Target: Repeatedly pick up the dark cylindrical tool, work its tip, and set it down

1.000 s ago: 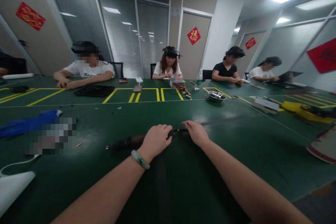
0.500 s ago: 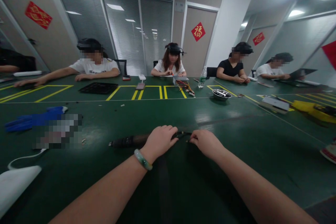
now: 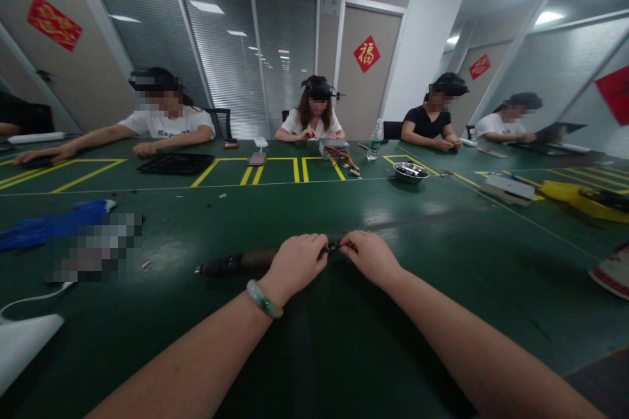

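A dark, pen-shaped electric screwdriver lies on the green table, its metal tip pointing left. My left hand, with a jade bangle on the wrist, rests over the screwdriver's rear end with its fingers closed around it. My right hand is closed too, pinching a short dark cable at that rear end. Small brass-coloured specks show on the cable between both hands' fingertips. The fingers cover most of the cable, so its exact connection is hidden.
To my left lie a blue glove, a blurred-out object and a white device. Farther off are a steel bowl, a water bottle and a black tray. Several people sit across the table.
My right hand has moved left, bringing its fingertips close to my left hand's. The cable stretch visible between them is shorter. The view has shifted slightly.
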Demonstrator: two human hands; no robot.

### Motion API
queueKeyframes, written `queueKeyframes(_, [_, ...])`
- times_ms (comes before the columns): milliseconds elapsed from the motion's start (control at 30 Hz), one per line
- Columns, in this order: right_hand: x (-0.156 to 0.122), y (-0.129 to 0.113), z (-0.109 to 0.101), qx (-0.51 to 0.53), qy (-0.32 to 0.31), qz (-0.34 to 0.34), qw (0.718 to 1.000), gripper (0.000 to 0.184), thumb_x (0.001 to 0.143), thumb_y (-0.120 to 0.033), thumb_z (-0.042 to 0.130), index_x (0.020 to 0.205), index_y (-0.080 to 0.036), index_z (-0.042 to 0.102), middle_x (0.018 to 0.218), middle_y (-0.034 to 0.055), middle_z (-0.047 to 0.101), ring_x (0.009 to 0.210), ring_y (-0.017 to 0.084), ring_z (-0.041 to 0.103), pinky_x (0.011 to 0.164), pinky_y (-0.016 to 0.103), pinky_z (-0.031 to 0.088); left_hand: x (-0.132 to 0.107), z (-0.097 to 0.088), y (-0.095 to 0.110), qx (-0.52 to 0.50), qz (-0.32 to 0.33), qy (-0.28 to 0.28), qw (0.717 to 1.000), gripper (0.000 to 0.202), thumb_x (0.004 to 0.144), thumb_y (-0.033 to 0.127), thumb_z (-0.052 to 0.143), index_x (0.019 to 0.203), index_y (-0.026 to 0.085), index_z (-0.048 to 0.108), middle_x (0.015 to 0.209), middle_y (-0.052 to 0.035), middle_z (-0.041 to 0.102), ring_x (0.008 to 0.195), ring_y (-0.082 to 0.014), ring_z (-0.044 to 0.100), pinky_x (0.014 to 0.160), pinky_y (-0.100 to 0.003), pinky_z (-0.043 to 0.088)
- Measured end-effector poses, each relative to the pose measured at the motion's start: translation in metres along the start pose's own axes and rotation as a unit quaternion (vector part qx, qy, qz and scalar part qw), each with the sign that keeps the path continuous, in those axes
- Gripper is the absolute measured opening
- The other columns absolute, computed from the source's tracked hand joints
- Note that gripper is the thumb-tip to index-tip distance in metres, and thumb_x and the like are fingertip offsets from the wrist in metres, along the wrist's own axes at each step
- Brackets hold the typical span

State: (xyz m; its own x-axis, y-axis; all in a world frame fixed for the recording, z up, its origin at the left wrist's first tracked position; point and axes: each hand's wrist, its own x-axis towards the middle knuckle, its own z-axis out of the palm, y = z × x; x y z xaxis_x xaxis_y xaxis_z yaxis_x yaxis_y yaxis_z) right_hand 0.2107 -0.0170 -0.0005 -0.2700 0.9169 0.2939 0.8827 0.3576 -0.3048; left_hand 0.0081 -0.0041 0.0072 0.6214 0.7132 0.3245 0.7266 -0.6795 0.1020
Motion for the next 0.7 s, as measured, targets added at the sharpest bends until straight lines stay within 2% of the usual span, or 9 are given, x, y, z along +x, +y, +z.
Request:
queueKeyframes(133, [-0.001,0.004,0.007,0.02,-0.009,0.0,1.0,0.006,0.086,-0.022,0.064,0.091,-0.022,0.067,0.091,-0.0005,0.067,0.085,0.016,0.06,0.079,0.029,0.042,0.0,0.0,-0.001,0.0,0.003,0.001,1.0,0.007,0.09,0.026,0.052,0.091,0.021,0.057,0.089,-0.0018,0.062,0.082,-0.018,0.059,0.071,-0.031,0.044])
queueKeyframes(367, [-0.001,0.001,0.012,0.053,0.02,-0.024,0.998,0.004,0.087,-0.022,0.063,0.09,-0.022,0.066,0.09,-0.0012,0.067,0.085,0.014,0.06,0.077,0.027,0.042,0.0,0.0,-0.001,-0.006,0.008,0.004,1.0,0.007,0.09,0.027,0.052,0.091,0.021,0.056,0.088,-0.0009,0.062,0.08,-0.0175,0.058,0.069,-0.03,0.043])
queueKeyframes(533, [0.001,-0.002,0.015,0.006,0.023,-0.047,0.999,0.004,0.088,-0.022,0.063,0.085,-0.02,0.064,0.083,-0.0009,0.066,0.079,0.015,0.059,0.077,0.03,0.039,0.001,0.001,-0.001,-0.005,0.005,-0.008,1.0,0.009,0.091,0.027,0.052,0.091,0.02,0.057,0.088,-0.0019,0.062,0.081,-0.0177,0.059,0.071,-0.03,0.045])
queueKeyframes(700, [0.003,-0.003,0.014,-0.032,0.019,-0.086,0.996,0.005,0.09,-0.021,0.061,0.088,-0.019,0.064,0.089,0.001,0.067,0.086,0.017,0.06,0.081,0.032,0.037,0.002,0.004,-0.002,-0.012,-0.004,-0.011,1.0,0.012,0.092,0.026,0.05,0.093,0.019,0.059,0.089,-0.0041,0.064,0.083,-0.0189,0.06,0.075,-0.032,0.046])
